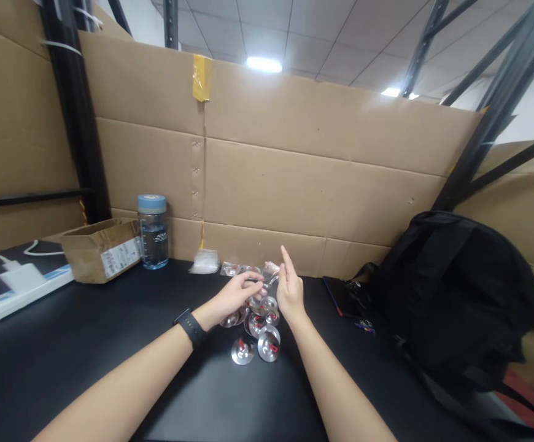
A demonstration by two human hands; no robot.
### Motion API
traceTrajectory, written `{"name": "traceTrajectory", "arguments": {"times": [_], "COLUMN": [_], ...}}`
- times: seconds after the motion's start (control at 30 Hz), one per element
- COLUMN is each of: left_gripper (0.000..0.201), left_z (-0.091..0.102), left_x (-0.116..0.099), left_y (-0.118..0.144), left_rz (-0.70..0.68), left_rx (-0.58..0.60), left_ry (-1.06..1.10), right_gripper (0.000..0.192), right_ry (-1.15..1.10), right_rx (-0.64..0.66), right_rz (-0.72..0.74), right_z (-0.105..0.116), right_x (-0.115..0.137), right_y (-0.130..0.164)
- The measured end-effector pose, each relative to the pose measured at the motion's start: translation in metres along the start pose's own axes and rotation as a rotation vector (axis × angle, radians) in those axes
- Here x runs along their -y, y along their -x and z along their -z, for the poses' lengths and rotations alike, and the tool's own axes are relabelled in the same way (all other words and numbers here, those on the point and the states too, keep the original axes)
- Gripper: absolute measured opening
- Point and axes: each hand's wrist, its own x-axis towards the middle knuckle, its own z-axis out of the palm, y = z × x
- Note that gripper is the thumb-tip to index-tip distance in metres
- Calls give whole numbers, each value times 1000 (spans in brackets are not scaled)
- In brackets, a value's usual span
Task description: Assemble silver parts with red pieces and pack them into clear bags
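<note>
Several small shiny metal discs with red marks lie in a loose pile on the black table. My left hand, with a black watch on its wrist, reaches over the pile and pinches one small silver piece at its fingertips. My right hand is right beside it, thumb and lower fingers closed toward the same piece, the index finger pointing up. Small clear plastic bags lie just behind the hands.
A blue-capped water bottle and an open cardboard box stand at the back left. A white charger and flat white box lie far left. A black backpack fills the right side, cardboard walls behind.
</note>
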Motion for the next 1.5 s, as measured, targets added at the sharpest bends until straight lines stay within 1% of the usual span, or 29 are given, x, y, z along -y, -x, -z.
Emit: {"name": "traceTrajectory", "arguments": {"times": [0.1, 0.17, 0.23, 0.3, 0.37, 0.43, 0.5, 0.57, 0.7, 0.8, 0.87, 0.93, 1.0, 1.07, 1.13, 1.23, 1.3, 1.37, 1.4, 1.43, 1.5], "left_gripper": [39, 35, 33, 32, 32, 34, 39, 43, 40, 31, 19, 10, 15, 21, 24, 28, 41, 53, 54, 52, 39], "left_z": [-2, -1, 2, 6, 9, 12, 15, 16, 18, 20, 22, 24, 26, 26, 26, 26, 26, 27, 28, 29, 29], "left_x": [-6, -9, -12, -13, -13, -13, -13, -13, -12, -11, -11, -12, -12, -13, -13, -9, -5, -2, -1, -1, -5], "left_y": [2, 2, 2, 1, 0, 0, -1, -1, -2, -3, -4, -5, -5, -4, -3, -2, -4, -6, -7, -7, -5], "left_rz": [-59, -103, -126, -130, -125, -124, -126, -118, -105, -144, -169, -167, -146, -127, -130, -139, -142, -187, -233, -285, -379], "left_rx": [-16, -61, -109, -158, -216, -271, -309, -329, -358, -379, -365, -331, -286, -231, -174, -139, -134, -154, -182, -221, -292], "left_ry": [-76, -125, -121, -81, -50, -35, -22, 2, 30, 10, -59, -145, -201, -230, -256, -258, -224, -217, -245, -295, -440], "right_gripper": [57, 55, 52, 53, 61, 72, 80, 80, 68, 48, 31, 21, 19, 23, 24, 25, 35, 51, 58, 64, 69], "right_ry": [51, 23, -85, -252, -419, -541, -603, -622, -614, -611, -587, -542, -505, -478, -448, -427, -446, -474, -481, -482, -467], "right_rx": [16, 13, 20, 50, 99, 160, 209, 221, 180, 150, 164, 202, 256, 327, 384, 392, 383, 378, 373, 368, 354], "right_rz": [-6, 6, -1, -47, -106, -140, -158, -176, -205, -191, -163, -154, -168, -174, -155, -161, -201, -230, -236, -241, -257], "right_z": [1, 0, -2, -5, -8, -10, -12, -13, -13, -14, -14, -14, -14, -12, -11, -10, -11, -11, -11, -11, -11], "right_x": [-1, -3, -6, -11, -15, -20, -23, -25, -26, -28, -30, -32, -33, -34, -35, -37, -37, -38, -38, -38, -40], "right_y": [-1, -3, -5, -7, -9, -9, -9, -8, -9, -10, -11, -11, -11, -10, -9, -9, -8, -8, -8, -8, -9]}}
